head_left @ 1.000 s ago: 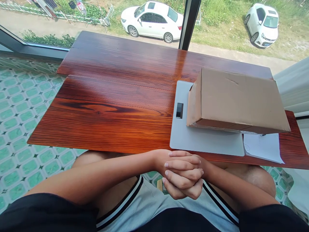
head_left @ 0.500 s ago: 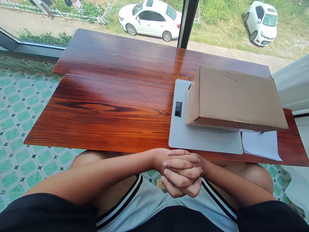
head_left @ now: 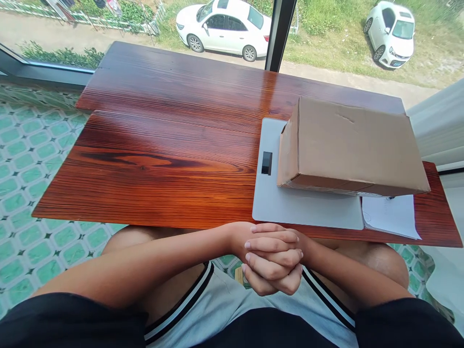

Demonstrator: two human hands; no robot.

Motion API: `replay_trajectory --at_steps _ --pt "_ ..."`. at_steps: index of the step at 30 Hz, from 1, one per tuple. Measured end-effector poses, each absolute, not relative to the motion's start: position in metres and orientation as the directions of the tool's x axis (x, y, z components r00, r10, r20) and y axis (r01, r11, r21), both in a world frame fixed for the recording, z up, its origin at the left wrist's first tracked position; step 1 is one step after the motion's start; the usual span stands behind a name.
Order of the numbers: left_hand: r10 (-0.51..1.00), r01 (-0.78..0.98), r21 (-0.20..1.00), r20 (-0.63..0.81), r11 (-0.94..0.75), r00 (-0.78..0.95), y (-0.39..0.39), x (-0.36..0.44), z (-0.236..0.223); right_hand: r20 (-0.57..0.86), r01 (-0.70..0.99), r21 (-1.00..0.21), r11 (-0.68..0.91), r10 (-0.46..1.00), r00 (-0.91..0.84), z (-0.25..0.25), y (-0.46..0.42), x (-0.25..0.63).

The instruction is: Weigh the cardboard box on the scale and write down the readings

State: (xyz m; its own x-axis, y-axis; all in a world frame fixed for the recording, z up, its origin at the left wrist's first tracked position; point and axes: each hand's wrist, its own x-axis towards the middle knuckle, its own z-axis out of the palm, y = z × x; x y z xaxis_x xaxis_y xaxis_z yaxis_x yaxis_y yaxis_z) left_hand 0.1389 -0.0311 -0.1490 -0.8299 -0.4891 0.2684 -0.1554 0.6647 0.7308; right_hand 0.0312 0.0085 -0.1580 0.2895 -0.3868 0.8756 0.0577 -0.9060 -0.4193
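We seem to be at a pause, our left hand (head_left: 242, 239) and right hand (head_left: 270, 245) clasped, fingers interlaced around no object; the cardboard box (head_left: 357, 145) sits on the scale (head_left: 308, 208) on the bench (head_left: 152, 193), and reaching it would call for unclasping

The reddish wooden table (head_left: 163, 193) carries a grey scale (head_left: 308, 208) and, beside it, white paper (head_left: 391, 214).

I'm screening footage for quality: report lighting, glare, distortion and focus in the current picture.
Head view: grass washed out at right in bright daylight; head view: pale sheen across the far part of the table, with a warmer streak below the window post; head view: sleeves look stretched toward the lower corners; head view: clasped hands and cardboard box look sharp, no obvious motion blur.
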Motion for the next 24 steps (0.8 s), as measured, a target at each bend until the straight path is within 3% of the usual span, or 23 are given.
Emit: replay_trajectory --at_steps 6,15,17,21,24 --pt "-0.367 -0.128 0.690 0.212 0.713 -0.906 -0.031 0.142 -0.155 0.862 0.048 -0.424 -0.904 -0.387 0.327 -0.156 0.011 0.028" --pt "-0.423 -0.245 0.718 0.076 0.652 -0.903 -0.035 0.145 -0.159 0.842 0.041 -0.501 -0.864 -0.476 0.255 -0.162 0.020 0.035" --pt "-0.380 -0.184 0.704 0.131 0.686 -0.916 -0.036 0.145 -0.160 0.841 0.038 -0.503 -0.864 -0.478 0.255 -0.162 0.019 0.035" --pt "-0.173 0.113 0.658 0.355 0.745 -0.919 -0.036 0.143 -0.164 0.851 0.050 -0.494 -0.868 -0.471 0.233 -0.161 0.017 0.034" --pt "-0.153 0.259 0.648 0.508 0.716 -0.848 -0.032 0.142 -0.170 0.866 0.079 -0.463 -0.883 -0.432 0.251 -0.160 0.016 0.033"
